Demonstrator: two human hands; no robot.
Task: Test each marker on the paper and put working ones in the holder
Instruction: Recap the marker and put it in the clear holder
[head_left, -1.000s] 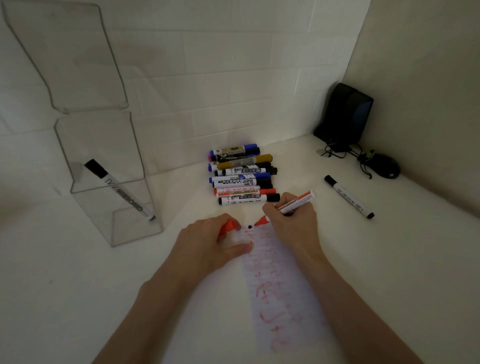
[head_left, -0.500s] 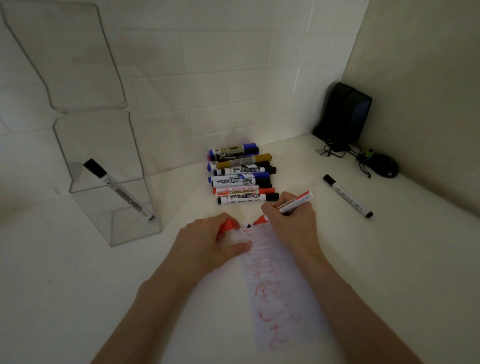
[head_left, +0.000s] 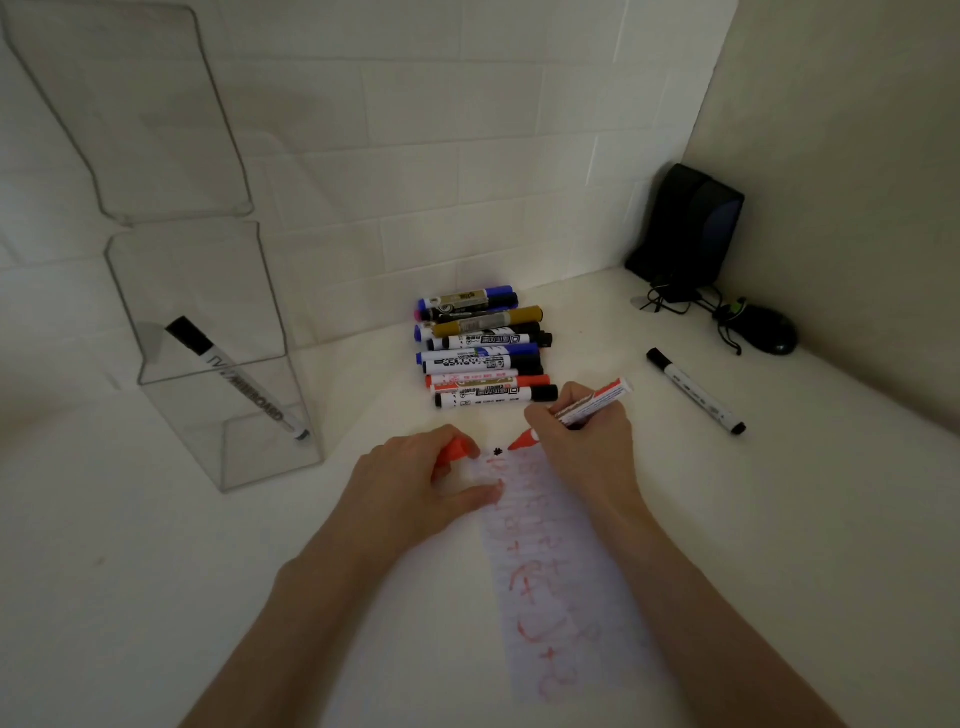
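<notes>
Person, partial view from above.
- Left hand (head_left: 415, 488): bare; knuckles and thumbnail visible.
- Right hand (head_left: 587, 447): bare; back of hand visible.
- Left forearm (head_left: 311, 597): bare from wrist to lower frame edge.
- Right forearm (head_left: 691, 587): bare likewise.

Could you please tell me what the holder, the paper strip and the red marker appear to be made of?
The holder looks like clear, glossy rigid plastic, perhaps acrylic: the tiled wall and the black-capped marker inside show through it. The paper strip looks thin and matte, with red ink marks on it. The red marker seems smooth plastic with a printed label.
</notes>
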